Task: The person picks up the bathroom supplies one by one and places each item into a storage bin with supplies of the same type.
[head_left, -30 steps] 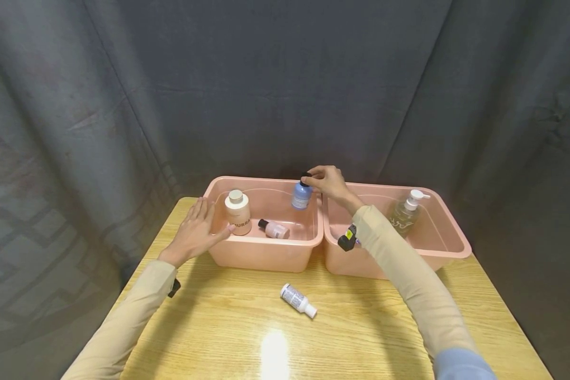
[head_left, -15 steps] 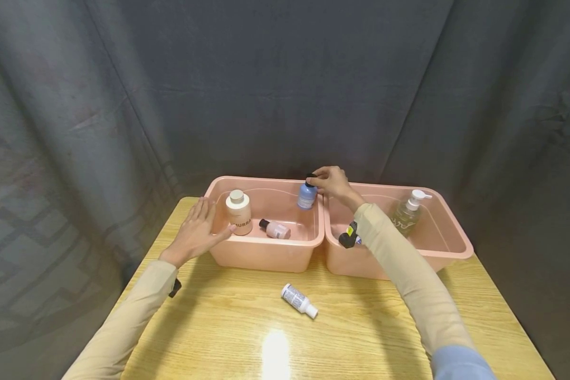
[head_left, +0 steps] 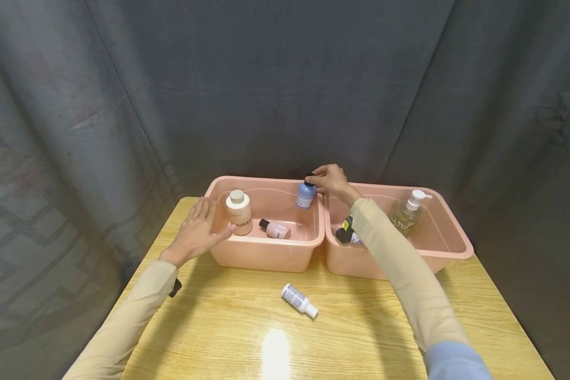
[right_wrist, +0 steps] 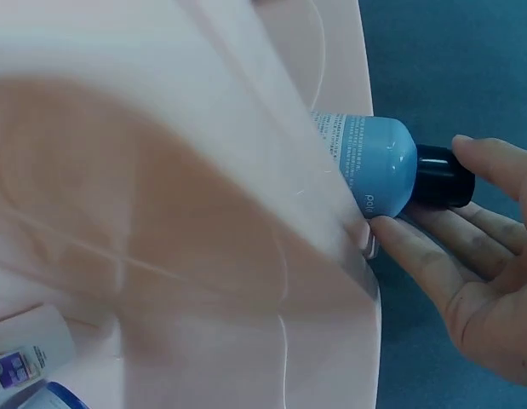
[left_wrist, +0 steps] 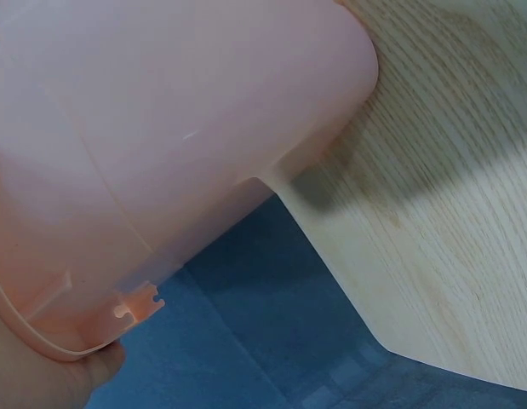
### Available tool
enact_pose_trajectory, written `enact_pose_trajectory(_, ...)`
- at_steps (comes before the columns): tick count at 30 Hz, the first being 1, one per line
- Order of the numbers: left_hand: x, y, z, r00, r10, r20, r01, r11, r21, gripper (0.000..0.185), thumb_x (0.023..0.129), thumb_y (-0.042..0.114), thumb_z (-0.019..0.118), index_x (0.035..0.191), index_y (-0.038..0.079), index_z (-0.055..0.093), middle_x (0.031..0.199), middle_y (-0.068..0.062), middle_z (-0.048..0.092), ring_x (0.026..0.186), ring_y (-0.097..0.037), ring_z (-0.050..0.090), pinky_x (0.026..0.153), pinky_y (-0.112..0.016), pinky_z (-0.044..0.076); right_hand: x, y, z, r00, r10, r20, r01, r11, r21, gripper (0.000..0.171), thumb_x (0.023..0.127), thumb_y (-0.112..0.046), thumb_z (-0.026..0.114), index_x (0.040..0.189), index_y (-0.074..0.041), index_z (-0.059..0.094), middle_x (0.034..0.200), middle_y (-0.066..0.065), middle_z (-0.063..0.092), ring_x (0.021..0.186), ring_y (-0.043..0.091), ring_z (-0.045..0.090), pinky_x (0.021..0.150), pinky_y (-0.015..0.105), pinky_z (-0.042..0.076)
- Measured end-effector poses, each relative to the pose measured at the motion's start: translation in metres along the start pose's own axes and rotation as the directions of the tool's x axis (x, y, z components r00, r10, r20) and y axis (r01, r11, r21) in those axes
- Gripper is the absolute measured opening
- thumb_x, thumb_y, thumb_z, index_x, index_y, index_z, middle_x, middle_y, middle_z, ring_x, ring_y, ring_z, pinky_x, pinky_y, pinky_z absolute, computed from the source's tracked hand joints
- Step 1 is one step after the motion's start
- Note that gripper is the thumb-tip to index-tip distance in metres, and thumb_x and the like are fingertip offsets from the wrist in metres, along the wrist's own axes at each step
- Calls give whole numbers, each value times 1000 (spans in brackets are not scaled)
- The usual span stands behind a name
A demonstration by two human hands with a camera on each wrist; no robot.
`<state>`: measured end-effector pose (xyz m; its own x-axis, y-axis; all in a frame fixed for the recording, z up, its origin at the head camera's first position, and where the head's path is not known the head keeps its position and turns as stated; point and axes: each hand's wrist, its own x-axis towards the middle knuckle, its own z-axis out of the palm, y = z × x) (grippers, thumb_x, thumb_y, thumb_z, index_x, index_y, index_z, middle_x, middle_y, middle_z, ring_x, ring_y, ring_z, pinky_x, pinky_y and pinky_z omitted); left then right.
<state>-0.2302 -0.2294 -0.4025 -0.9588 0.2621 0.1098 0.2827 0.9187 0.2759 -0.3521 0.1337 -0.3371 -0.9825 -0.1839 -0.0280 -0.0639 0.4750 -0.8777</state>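
1. A blue bottle (head_left: 306,195) with a black cap is held upright in the back right corner of the left tub (head_left: 265,252), close to that tub's right wall.
2. The cap is pinched by the fingertips of the right hand (head_left: 330,179); in the right wrist view the fingers (right_wrist: 433,256) are seen curled around the black cap of the bottle (right_wrist: 374,158).
3. The left hand (head_left: 196,232) is laid flat against the left outer wall of the left tub, fingers straight, with nothing gripped; in the left wrist view only the tub wall (left_wrist: 161,145) and the table (left_wrist: 450,213) are shown.
4. Inside the left tub, a cream bottle (head_left: 238,212) is stood near the front left corner, and a small pink bottle (head_left: 275,229) is laid on its side near the middle of the floor.
5. The right tub (head_left: 448,248) is set just beside the left one, their rims touching or nearly so; a pump bottle (head_left: 406,214) is leaned near its back right corner.
6. A white bottle (head_left: 299,301) is laid on its side on the table (head_left: 361,327), in front of the tubs and near the middle.
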Motion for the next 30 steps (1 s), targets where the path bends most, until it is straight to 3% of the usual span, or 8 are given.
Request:
enact_pose_trajectory(7, 0, 1, 1, 1000, 0, -9, 0, 1000, -3, 105, 93, 71, 39, 152, -11, 11, 160, -29, -1, 149, -38, -6, 120, -51, 2, 3, -4, 4, 999, 35, 2, -35, 999, 35, 50, 92, -14, 72, 131, 12, 54, 122, 27, 60, 101, 36, 67, 85, 38, 57)
enact_pose_trajectory(15, 0, 3, 2, 1000, 3, -9, -3, 1000, -6, 105, 93, 72, 39, 153, -11, 11, 161, -28, -2, 149, -38, -7, 120, -51, 2, 5, -3, 5, 998, 60, -19, -61, 998, -31, 49, 89, -16, 76, 127, 9, 58, 116, 23, 66, 94, 32, 70, 80, 37, 58)
enact_pose_trajectory(22, 0, 4, 2, 1000, -1, -6, 1, 1000, -8, 106, 93, 72, 39, 153, -10, 10, 161, -28, -3, 149, -37, -7, 120, -51, 2, 8, -2, 5, 996, 72, -47, -77, 991, -106, 44, 84, -17, 80, 119, 6, 66, 108, 20, 70, 83, 24, 72, 68, 27, 59)
enact_pose_trajectory(30, -1, 5, 1, 1000, -3, -4, 3, 1000, -3, 106, 93, 72, 39, 153, -11, 10, 160, -28, -2, 149, -40, -4, 120, -51, 2, 12, -3, 8, 993, 89, -81, -103, 978, -183, 38, 81, -19, 83, 111, 0, 71, 90, 12, 72, 67, 16, 67, 55, 21, 52)
